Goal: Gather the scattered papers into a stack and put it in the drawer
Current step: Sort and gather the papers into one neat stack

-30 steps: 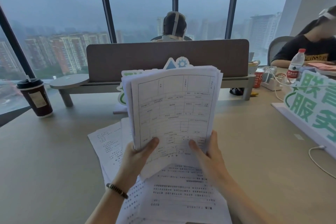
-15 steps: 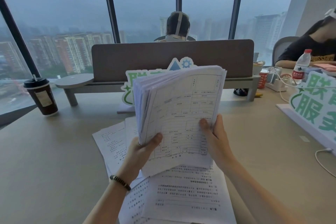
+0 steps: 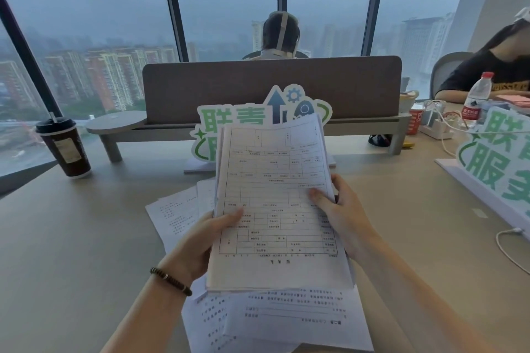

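Note:
A thick stack of printed forms (image 3: 275,209) stands tilted above the desk, its bottom edge low over loose sheets. My left hand (image 3: 200,241) grips the stack's left edge, thumb on the top page. My right hand (image 3: 341,215) holds the right edge at mid height. More loose papers (image 3: 286,321) lie flat on the desk under the stack, and others (image 3: 175,215) spread out to its left. No drawer is in view.
A green and white sign (image 3: 229,120) stands just behind the stack. A dark coffee cup (image 3: 64,149) sits far left. Another sign (image 3: 502,163), a white cable (image 3: 507,249), a water bottle (image 3: 477,100) and a seated person (image 3: 493,71) are at the right. A grey divider (image 3: 269,89) crosses the desk.
The stack has tipped back and lowered toward the desk. My right hand slid up its right edge. The fanned left edges have closed together.

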